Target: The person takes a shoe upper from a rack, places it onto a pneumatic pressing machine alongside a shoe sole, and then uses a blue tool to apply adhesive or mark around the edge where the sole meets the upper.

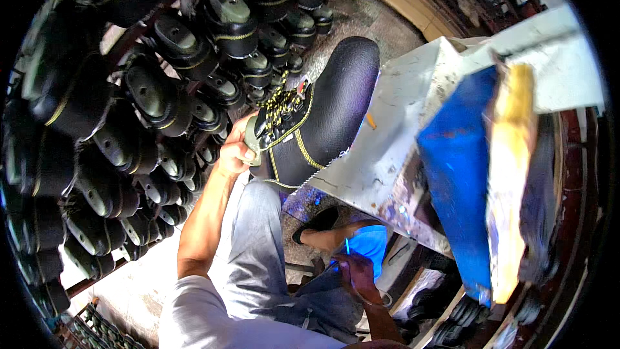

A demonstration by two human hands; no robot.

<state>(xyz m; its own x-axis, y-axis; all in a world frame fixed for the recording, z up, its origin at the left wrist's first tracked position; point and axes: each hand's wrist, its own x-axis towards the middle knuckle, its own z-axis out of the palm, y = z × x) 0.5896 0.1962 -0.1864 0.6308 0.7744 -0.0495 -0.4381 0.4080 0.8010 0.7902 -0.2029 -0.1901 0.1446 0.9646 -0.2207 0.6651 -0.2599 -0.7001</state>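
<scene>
My left hand [237,148] grips the greenish last at the ankle end of a black leather shoe upper [345,94]. The upper is held up in front of me, toe pointing away. It has yellow stitching, black-and-yellow laces [282,111] and a ragged pale lower edge. Low down by my lap, my right hand [355,274] has its fingers closed around a thin light-blue stick [347,247], whose exact kind is unclear. Right behind the stick is a bright blue patch [374,242]; whether it is cloth or lit fabric I cannot tell.
Racks on the left hold many similar black uppers on lasts [152,94]. A worn, pale metal-topped bench [400,103] stands to the right, with a large blue panel [455,155] and a yellowish board [510,174] beside it. Dark items fill shelves [439,313] at the lower right.
</scene>
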